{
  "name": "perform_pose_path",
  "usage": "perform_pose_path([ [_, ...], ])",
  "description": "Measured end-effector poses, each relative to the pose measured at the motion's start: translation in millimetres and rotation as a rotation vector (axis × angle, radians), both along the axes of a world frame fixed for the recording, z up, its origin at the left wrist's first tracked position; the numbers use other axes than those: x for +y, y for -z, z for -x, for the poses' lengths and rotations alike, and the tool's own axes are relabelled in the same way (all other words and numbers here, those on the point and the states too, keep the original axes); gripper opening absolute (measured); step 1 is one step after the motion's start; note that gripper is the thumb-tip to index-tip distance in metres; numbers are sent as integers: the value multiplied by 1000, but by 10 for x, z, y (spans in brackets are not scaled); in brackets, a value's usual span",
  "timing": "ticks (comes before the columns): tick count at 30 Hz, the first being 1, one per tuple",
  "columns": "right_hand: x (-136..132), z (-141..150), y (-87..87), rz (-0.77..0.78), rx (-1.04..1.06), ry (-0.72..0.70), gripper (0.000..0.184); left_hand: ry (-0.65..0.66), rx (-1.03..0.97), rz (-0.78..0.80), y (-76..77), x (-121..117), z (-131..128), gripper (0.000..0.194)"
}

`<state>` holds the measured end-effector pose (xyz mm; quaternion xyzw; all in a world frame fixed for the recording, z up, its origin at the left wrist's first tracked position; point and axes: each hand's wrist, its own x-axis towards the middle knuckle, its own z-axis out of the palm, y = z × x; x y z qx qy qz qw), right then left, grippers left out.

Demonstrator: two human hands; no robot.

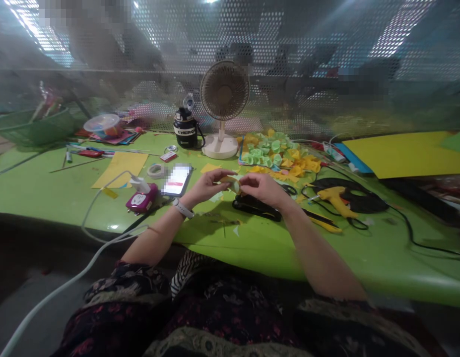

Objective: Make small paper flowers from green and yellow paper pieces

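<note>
Both my hands meet over the green table [36,188], pinching one small piece of yellow paper [232,183] between them. My left hand [205,187], with a white wristband, grips its left side with closed fingers. My right hand [265,189] pinches its right side. Black scissors [257,208] lie on the table just under my hands. Behind them sits a heap of green and yellow paper flowers [278,153].
A lit phone [176,180], a roll of tape [156,171], a purple charger block [141,201] with white cable lie left. A yellow glue gun [336,198] with black cords lies right. A small fan [224,106], a black flask [185,128], yellow sheets [404,153] and a green basket [32,126] stand behind.
</note>
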<state>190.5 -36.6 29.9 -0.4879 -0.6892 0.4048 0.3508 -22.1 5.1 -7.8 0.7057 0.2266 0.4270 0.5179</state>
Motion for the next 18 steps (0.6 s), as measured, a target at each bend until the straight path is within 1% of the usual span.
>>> perform_pose_path([
  [3,-6,8,11,-15,37,-29,22,-12,-29,52,0,-30,-17,46],
  [6,-8,30,32,-8,69,-28,24,-17,-60,109,11,-54,-40,49],
  [9,-8,49,52,53,103,-50,27,-13,-79,147,2,-73,-54,47],
  [12,-6,49,54,138,204,-74,40,0,-86,152,-43,-97,-48,47],
  [15,-3,40,36,197,299,-51,47,45,-77,154,-89,-121,-37,54],
  [18,-7,39,12,249,326,-45,47,59,-75,154,-90,-130,-36,60],
])
